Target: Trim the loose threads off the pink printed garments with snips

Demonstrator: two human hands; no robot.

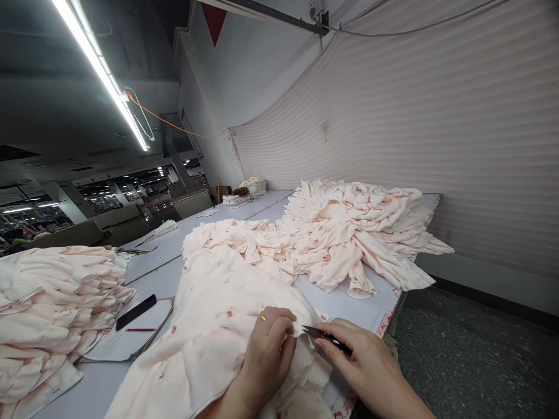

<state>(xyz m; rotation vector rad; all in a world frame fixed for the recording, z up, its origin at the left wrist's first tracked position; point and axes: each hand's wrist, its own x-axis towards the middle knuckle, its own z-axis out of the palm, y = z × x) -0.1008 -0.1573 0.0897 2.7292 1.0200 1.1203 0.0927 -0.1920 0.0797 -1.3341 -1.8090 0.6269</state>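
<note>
A pale pink fleece garment [218, 302] with small printed figures lies spread across the table in front of me. My left hand [271, 343], with a ring on one finger, pinches the garment's edge. Black thread snips [328, 337] sit in my right hand [360, 355], fingers wrapped round them. Their pointed blades face left, close to the edge that the left hand grips. Whether the blades touch the cloth I cannot tell.
A heap of similar garments [349, 227] covers the table's far right. At left stands another stack [56, 308]. Between them lie a phone [136, 312], a pencil [140, 330] and a notebook [109, 348]. The table's right edge [388, 320] drops to a speckled floor.
</note>
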